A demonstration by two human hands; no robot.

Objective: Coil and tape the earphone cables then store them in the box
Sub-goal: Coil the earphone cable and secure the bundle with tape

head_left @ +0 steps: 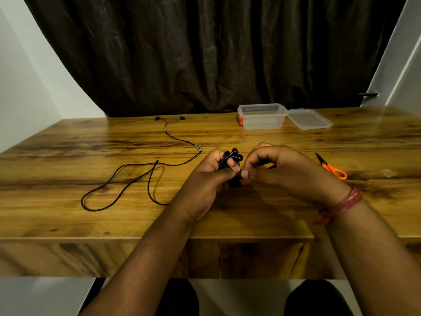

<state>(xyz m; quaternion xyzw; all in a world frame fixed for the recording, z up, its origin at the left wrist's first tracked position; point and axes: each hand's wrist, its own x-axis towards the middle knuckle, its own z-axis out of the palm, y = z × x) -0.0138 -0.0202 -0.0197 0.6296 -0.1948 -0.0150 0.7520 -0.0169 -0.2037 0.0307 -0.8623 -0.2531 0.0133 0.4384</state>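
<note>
Over the near edge of the wooden table point(68, 169), the left hand point(205, 179) grips a black coiled earphone bundle point(231, 159); the right hand point(280, 167) pinches its lower part. A second black uncoiled earphone cable point(127, 179) lies left; the clear plastic box point(262, 116) stands open far behind

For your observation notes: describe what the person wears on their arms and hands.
Both forearms are bare, with no sleeves in view. The right hand has a red thread band wound round its wrist, with a loose end hanging. The left hand wears nothing visible.

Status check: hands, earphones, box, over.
Left hand grips coiled black earphone bundle; right hand pinches it. Second black earphone cable loose. Clear plastic box open.
</note>
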